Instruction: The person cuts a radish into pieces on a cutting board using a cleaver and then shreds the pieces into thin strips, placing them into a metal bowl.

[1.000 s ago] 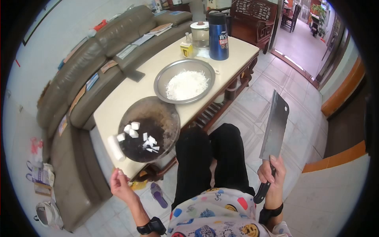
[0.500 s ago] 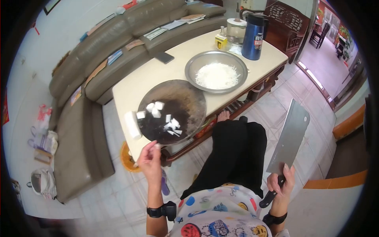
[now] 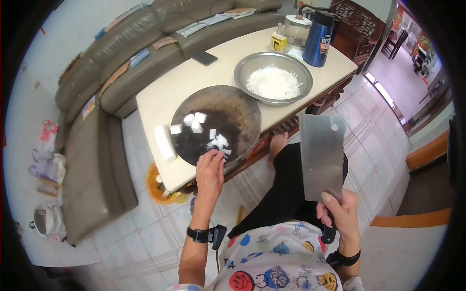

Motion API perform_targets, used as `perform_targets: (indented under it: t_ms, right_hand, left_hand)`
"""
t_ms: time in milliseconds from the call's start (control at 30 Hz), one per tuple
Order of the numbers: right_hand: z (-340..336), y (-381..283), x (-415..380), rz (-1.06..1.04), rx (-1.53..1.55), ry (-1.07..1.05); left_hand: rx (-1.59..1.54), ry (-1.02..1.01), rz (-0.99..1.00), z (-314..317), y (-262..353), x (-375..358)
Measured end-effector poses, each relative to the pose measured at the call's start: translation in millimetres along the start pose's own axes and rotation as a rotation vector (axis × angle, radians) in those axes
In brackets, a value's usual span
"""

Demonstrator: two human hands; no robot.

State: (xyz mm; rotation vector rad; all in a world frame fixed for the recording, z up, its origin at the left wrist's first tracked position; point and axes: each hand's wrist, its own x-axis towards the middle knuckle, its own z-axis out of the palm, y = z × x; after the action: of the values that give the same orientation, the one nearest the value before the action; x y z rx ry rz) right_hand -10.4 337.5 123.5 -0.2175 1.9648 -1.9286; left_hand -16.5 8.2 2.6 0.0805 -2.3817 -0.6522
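My right hand (image 3: 340, 213) grips the dark handle of a broad cleaver (image 3: 321, 157), its blade upright above my lap, away from the board. At the near edge of the round dark chopping board (image 3: 240, 109), my left hand (image 3: 209, 170) has its fingers drawn together at a small white radish piece (image 3: 226, 152); the fingertips are partly hidden. More small cut pieces (image 3: 221, 140) lie just beyond those fingers. Several larger white chunks (image 3: 196, 125) sit further left on the board. A long peeled white radish length (image 3: 165, 143) rests on the table by the board's left edge.
A metal bowl (image 3: 273, 99) of white shreds (image 3: 274, 82) stands behind the board to the right. Beyond it are a blue thermos (image 3: 318, 41), a glass jug (image 3: 297, 31) and a yellow box (image 3: 278, 42). A phone (image 3: 204, 58) lies on the table; an orange basket (image 3: 154, 189) is below.
My left hand has moved forward and right, from the board's edge onto the small pieces. The cleaver has shifted left and its blade has turned more upright and face-on.
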Motion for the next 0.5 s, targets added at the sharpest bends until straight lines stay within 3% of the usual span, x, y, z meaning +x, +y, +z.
perform_targets:
  t_ms: [300, 400, 500]
  right_hand:
    - [24, -5, 8, 0.056, -0.043, -0.041]
    - [27, -3, 13, 0.059, -0.029, -0.051]
    - [32, 0, 16, 0.065, -0.023, -0.067]
  left_hand:
    - [-0.072, 0.098, -0.009, 6, -7, -8]
    - [-0.351, 0.179, -0.265, 6, -6, -5]
    - [-0.404, 0.214, -0.286, 9, -10, -4]
